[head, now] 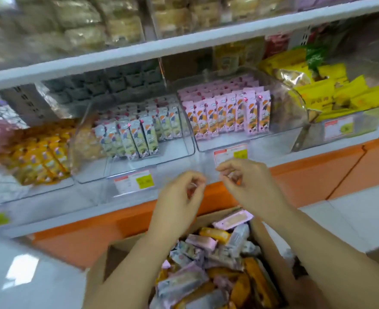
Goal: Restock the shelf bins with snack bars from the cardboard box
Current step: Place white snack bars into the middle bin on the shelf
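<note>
Both hands hover over the cardboard box (pixel 115 253), in front of the shelf's (pixel 61 210) front edge. The left hand (pixel 177 201) has its fingers curled in towards the thumb, and so does the right hand (pixel 248 184). A speck of pink or orange shows inside each curl, but the blur is too strong to tell whether either hand pinches anything.

Along the shelf stand clear bins. At the left edge, the first bin (pixel 50 187) holds a loose heap of orange bars (pixel 39 152). Next, the middle bin (pixel 173 157) has grey-green bars (pixel 128 137) standing in rows from the back, with its front strip bare. Just beside it, the pink bin (pixel 262 141) carries upright pink bars (pixel 226 117) in fuller rows, also with a bare band at the front. Towards the right edge, the last bin (pixel 362 121) is piled with yellow packets (pixel 331 94).

The snack bars (pixel 197 250) in the box are a mixed heap of pink, grey and orange, reaching close to the rim.

My judgement is that the restocking is part done. The rows are well started, but the gaps at the front of the middle and pink bins need filling, and most of the box's load is left to sort by colour.
</note>
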### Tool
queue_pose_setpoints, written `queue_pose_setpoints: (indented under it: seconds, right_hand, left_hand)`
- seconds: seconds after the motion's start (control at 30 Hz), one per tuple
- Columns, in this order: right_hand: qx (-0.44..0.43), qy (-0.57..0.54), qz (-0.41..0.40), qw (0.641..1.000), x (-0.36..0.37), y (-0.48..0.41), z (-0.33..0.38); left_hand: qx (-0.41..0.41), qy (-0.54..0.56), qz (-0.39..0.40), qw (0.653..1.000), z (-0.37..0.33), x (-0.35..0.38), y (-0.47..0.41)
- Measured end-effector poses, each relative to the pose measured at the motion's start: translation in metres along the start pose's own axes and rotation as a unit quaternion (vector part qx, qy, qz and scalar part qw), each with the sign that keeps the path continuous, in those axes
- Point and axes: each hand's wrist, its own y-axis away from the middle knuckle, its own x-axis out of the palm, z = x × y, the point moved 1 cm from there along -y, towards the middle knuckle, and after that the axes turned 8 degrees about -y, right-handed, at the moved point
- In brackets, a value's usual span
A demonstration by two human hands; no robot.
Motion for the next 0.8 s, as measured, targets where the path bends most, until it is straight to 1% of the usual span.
queue_pose_setpoints:
  seconds: [0.1, 0.17, 0.23, 0.27, 0.33, 0.4, 0.47, 0.57, 0.7, 0.8]
  right_hand:
    - [0.048, 0.006, 0.046, 0.998, 0.038, 0.031, -0.016]
    - [0.07, 0.036, 0.086, 0.993, 0.06, 0.049, -0.028]
    - [0.102, 0.08, 0.175, 0.976, 0.077, 0.06, -0.037]
    - [0.129, 0.099, 0.236, 0.958, 0.084, 0.065, -0.041]
    - [0.161, 0.132, 0.346, 0.915, 0.094, 0.074, -0.049]
    - [0.175, 0.161, 0.402, 0.884, 0.099, 0.082, -0.052]
    - [0.187, 0.159, 0.424, 0.872, 0.099, 0.087, -0.048]
    - [0.187, 0.164, 0.453, 0.856, 0.105, 0.089, -0.041]
    - [0.157, 0.16, 0.487, 0.844, 0.123, 0.103, -0.035]
    - [0.17, 0.148, 0.456, 0.861, 0.115, 0.105, -0.034]
  left_hand:
    - [-0.059, 0.007, 0.02, 0.998, 0.044, 0.0, 0.04]
    - [-0.098, 0.007, 0.036, 0.995, 0.069, 0.0, 0.062]
    - [-0.136, 0.005, 0.074, 0.988, 0.092, -0.002, 0.082]
    - [-0.157, 0.006, 0.109, 0.982, 0.103, -0.002, 0.091]
    - [-0.195, 0.008, 0.215, 0.957, 0.119, -0.003, 0.107]
    - [-0.232, 0.028, 0.317, 0.919, 0.131, -0.003, 0.122]
    - [-0.242, 0.062, 0.367, 0.896, 0.138, -0.002, 0.132]
    - [-0.235, 0.072, 0.397, 0.884, 0.142, 0.002, 0.136]
    - [-0.199, 0.014, 0.396, 0.896, 0.139, 0.01, 0.139]
    - [-0.173, -0.016, 0.37, 0.913, 0.136, 0.019, 0.143]
